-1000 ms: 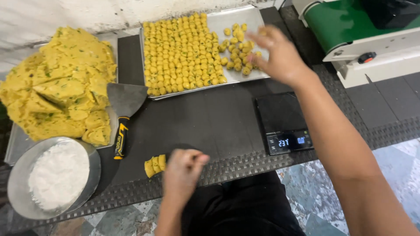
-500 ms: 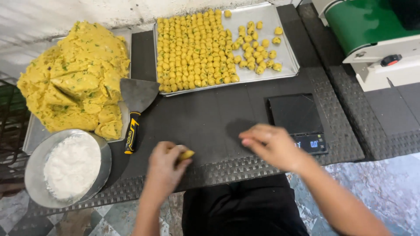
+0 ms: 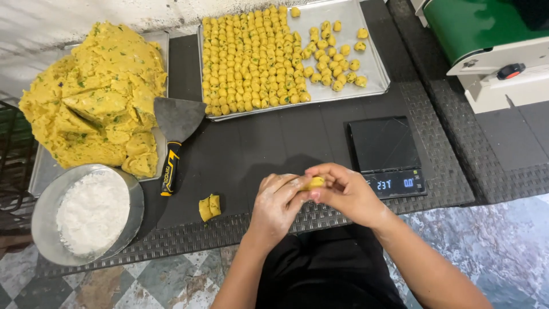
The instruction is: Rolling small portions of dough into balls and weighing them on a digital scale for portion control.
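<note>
Both my hands are together at the near edge of the black mat (image 3: 257,143). Left hand (image 3: 277,201) and right hand (image 3: 346,191) are pinched around 1 small yellow dough piece (image 3: 313,183), fingers curled, fingertips touching it from both sides. Most of the piece is hidden by fingers; only a sliver shows between them. Flour dust on both hands.

Just left of my left hand: 2 small dough chunks (image 3: 209,207) lying on the mat, touching each other. Further left: round metal bowl of white flour (image 3: 91,213). Beyond that, up-left of my hands: big yellow dough mass (image 3: 97,97) with green flecks on a tray. Scraper (image 3: 174,137) with black-and-yellow handle lies between the dough mass and my hands, blade pointing away from me, edge touching the dough tray.

Just right of my right hand: black digital scale (image 3: 386,154), platform bare, display lit. Straight ahead, well apart from my hands: metal tray (image 3: 372,34) with rows of small dough balls (image 3: 251,57), a looser cluster on its right part. Far right: green-and-white machine (image 3: 486,46).
</note>
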